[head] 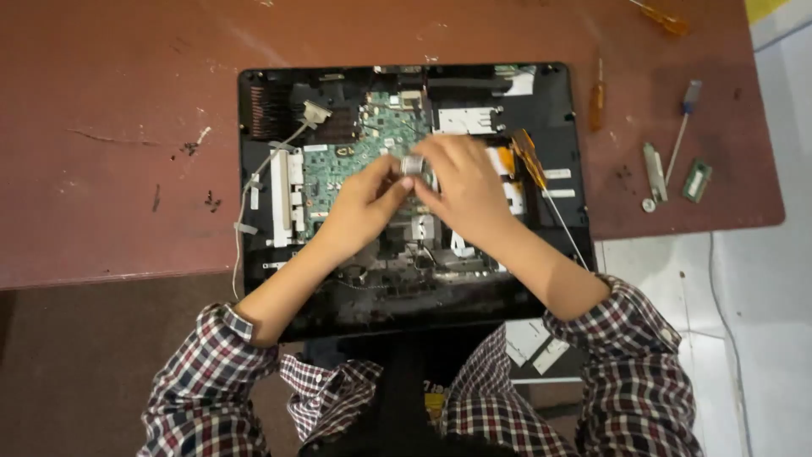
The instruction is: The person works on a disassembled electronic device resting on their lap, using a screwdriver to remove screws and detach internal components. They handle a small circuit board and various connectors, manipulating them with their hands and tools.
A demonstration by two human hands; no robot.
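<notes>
— What does the head camera show?

— An opened laptop base [558,110] lying on a reddish-brown counter [110,101], its green circuit board [355,156] exposed. Both hands meet over the middle of the board. Between them is a small silvery metal part [412,164], roughly a short cylinder, though it is too small and blurred to name more exactly.

— Who holds it?

— The left hand [364,203] pinches it from the left with narrowed fingers [391,169]; the right hand [465,186] closes on it from the right and above, fingers curled over it. Both touch it, so neither is clearly nearer. I cannot tell which way its long axis runs.

— And around them?

— A screwdriver with an amber handle [526,156] rests on the laptop just right of the right hand, its shaft running down toward the right wrist. Two more screwdrivers [598,97] lie on the counter beyond, a blue-handled one [683,118] farther right, beside a small green memory module [697,180]. A grey cable [254,182] trails off the left edge. Plaid sleeves [634,372] cover both forearms.
</notes>
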